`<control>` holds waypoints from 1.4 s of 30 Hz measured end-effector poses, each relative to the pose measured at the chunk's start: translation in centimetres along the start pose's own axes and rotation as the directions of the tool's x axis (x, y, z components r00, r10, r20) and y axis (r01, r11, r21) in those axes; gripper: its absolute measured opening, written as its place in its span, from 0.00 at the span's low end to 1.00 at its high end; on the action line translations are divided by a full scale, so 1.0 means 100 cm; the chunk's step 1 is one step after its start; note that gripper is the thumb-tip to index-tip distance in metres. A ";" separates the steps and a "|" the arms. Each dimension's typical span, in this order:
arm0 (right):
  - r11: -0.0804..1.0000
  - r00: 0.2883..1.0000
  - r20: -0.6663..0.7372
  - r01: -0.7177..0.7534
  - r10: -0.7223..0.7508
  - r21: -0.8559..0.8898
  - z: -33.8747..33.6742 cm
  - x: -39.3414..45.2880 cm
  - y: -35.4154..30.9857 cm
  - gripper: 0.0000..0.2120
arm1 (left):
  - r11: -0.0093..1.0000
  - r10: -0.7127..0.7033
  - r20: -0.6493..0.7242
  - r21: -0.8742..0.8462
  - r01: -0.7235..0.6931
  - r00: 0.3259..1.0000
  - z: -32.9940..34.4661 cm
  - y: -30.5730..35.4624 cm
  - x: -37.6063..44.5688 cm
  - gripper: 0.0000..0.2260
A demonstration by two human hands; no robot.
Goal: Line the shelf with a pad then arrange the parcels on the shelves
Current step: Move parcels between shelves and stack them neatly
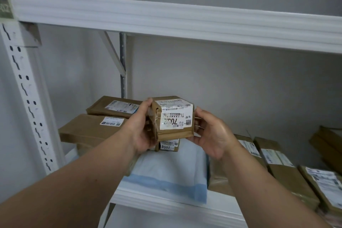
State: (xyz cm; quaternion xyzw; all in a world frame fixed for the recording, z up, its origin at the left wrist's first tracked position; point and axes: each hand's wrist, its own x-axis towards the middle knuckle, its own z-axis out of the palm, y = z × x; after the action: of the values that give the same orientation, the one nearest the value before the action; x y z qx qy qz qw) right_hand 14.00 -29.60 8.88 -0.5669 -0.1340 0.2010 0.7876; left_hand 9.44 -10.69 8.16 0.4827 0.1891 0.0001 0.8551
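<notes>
Head view: the left hand (143, 127) has its fingers curled round the left end of a small brown parcel (173, 118), thumb up over the top corner, fingers wrapped underneath. The right hand (211, 133) cups the opposite end, fingers bent against the parcel's right face and lower edge, palm turned inward. Between the two hands the parcel is lifted clear above the shelf, its white shipping label (176, 116) facing the camera and printed upside down.

Directly beneath it sits another small parcel (169, 145) with a label, resting on the white-and-blue pad (166, 170) that lines the shelf (166, 200) and hangs slightly over its front edge. To the left, two flat brown parcels (88, 129) lie stacked near the perforated upright (24, 87). To the right, a row of long parcels (283, 168) lies side by side, close to the right wrist. Open pad shows in front of the held parcel; bare wall stands behind it. The upper shelf beam (166, 18) runs well above the hands.
</notes>
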 end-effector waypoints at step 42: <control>0.912 0.754 -0.614 -0.389 0.235 -0.128 -0.059 0.120 0.085 0.18 | 0.887 -0.030 -0.176 0.448 0.107 0.984 -0.010 -0.039 0.101 0.19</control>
State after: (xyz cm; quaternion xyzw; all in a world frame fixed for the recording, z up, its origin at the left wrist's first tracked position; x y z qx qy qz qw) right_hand 25.77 -26.63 -1.22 -0.7089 0.1883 0.1275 0.6676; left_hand 17.78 -10.12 1.21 0.6612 0.2705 -0.0348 0.6989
